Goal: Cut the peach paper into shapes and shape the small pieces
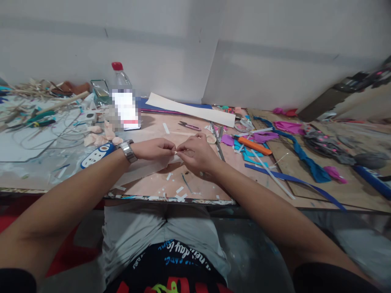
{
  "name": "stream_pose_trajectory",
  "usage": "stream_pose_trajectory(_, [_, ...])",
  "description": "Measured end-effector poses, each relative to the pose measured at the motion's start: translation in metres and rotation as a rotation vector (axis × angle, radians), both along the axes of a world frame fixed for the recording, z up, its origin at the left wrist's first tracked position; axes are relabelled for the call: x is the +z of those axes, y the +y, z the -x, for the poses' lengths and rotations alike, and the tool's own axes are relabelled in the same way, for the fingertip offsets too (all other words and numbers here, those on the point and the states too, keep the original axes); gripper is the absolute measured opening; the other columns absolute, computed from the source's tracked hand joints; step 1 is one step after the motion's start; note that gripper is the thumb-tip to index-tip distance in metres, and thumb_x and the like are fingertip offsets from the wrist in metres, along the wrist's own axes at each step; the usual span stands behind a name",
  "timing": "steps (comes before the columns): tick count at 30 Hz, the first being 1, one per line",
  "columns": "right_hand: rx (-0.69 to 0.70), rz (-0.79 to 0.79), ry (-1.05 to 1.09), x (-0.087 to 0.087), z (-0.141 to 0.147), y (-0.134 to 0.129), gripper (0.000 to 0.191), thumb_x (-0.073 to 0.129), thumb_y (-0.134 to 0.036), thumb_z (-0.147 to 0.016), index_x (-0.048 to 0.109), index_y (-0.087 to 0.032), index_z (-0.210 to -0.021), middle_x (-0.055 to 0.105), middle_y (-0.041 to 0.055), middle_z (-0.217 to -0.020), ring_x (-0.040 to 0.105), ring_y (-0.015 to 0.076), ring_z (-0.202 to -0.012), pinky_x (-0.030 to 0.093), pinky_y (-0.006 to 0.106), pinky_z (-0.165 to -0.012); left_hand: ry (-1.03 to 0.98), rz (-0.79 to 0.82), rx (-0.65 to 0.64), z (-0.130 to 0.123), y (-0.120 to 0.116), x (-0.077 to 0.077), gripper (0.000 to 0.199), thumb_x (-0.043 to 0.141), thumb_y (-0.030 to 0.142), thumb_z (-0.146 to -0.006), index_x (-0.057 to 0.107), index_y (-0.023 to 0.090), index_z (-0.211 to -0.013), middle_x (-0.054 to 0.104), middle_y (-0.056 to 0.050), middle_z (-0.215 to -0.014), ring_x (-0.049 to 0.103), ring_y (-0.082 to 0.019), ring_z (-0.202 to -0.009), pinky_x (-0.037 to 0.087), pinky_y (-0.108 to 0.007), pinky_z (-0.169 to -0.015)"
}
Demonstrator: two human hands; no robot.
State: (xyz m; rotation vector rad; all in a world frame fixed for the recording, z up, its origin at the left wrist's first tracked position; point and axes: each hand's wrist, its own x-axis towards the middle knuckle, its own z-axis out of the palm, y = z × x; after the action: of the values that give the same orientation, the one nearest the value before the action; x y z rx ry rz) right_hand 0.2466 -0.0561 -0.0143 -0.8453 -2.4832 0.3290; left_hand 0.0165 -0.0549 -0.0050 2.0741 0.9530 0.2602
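Observation:
My left hand (155, 149), with a metal watch (128, 150) at its wrist, is closed in a pinch over the table. My right hand (198, 154) meets it fingertip to fingertip, its fingers bent and pressed together. Between them is the end of a thin, whitish, see-through strip of paper (143, 170); it trails to the left beneath my left forearm. The exact grip at the fingertips is too small to make out. Just beyond my right hand lies a roll of tape (211, 139). Small tweezers-like pink scissors (189, 125) rest farther back.
A phone (130, 110) leans before a red-capped bottle (120, 77). An orange utility knife (255, 145) lies among blue and purple scraps on the right. Green-handled pliers (41, 123) and sticks are at left. A long cream strip (189, 110) lies near the wall.

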Motion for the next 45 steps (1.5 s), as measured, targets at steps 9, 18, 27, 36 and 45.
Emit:
stream_pose_trajectory(9, [-0.025, -0.006, -0.013, 0.0, 0.0, 0.0, 0.018, 0.061, -0.033, -0.096, 0.075, -0.024, -0.09, 0.079, 0.0023, -0.089, 0.063, 0.0221, -0.092, 0.021, 0.045, -0.101, 0.001, -0.102, 0.006, -0.001, 0.0, 0.003, 0.044, 0.049, 0.053, -0.099, 0.068, 0.014, -0.089, 0.057, 0.0, -0.076, 0.047, -0.014, -0.07, 0.034, -0.026, -0.065])
stream_pose_trajectory(18, [-0.063, 0.023, -0.014, -0.001, 0.001, 0.0, 0.014, 0.062, -0.03, -0.096, 0.073, -0.022, -0.093, 0.079, 0.0046, -0.098, 0.06, 0.0244, -0.102, 0.021, 0.046, -0.101, 0.012, -0.205, 0.024, -0.002, -0.003, 0.006, 0.041, 0.052, 0.05, -0.097, 0.063, 0.015, -0.079, 0.052, 0.002, -0.068, 0.042, -0.012, -0.064, 0.031, -0.025, -0.061])
stream_pose_trajectory(27, [-0.125, 0.112, 0.02, -0.001, 0.003, -0.002, 0.01, 0.063, -0.026, -0.094, 0.072, -0.021, -0.092, 0.076, 0.0067, -0.1, 0.058, 0.0258, -0.109, 0.022, 0.046, -0.097, 0.049, -0.426, 0.038, -0.008, -0.01, 0.007, 0.031, 0.054, 0.038, -0.094, 0.063, 0.015, -0.076, 0.054, 0.003, -0.062, 0.044, -0.011, -0.059, 0.031, -0.026, -0.06])
stream_pose_trajectory(36, [-0.112, 0.094, 0.02, -0.001, 0.0, -0.001, 0.011, 0.061, -0.025, -0.093, 0.072, -0.02, -0.094, 0.075, 0.0065, -0.102, 0.058, 0.0258, -0.111, 0.024, 0.046, -0.099, 0.093, -0.598, 0.016, -0.007, -0.008, 0.003, 0.038, 0.05, 0.041, -0.1, 0.07, 0.016, -0.08, 0.063, -0.001, -0.063, 0.048, -0.011, -0.057, 0.031, -0.025, -0.059])
stream_pose_trajectory(45, [-0.107, 0.052, -0.067, 0.0, 0.003, -0.002, 0.017, 0.053, -0.02, -0.092, 0.07, -0.017, -0.09, 0.073, 0.0092, -0.096, 0.058, 0.027, -0.108, 0.024, 0.047, -0.098, 0.103, -0.681, 0.007, -0.005, -0.007, 0.001, 0.029, 0.055, 0.036, -0.099, 0.077, 0.019, -0.091, 0.07, -0.001, -0.067, 0.055, -0.012, -0.058, 0.033, -0.024, -0.059])
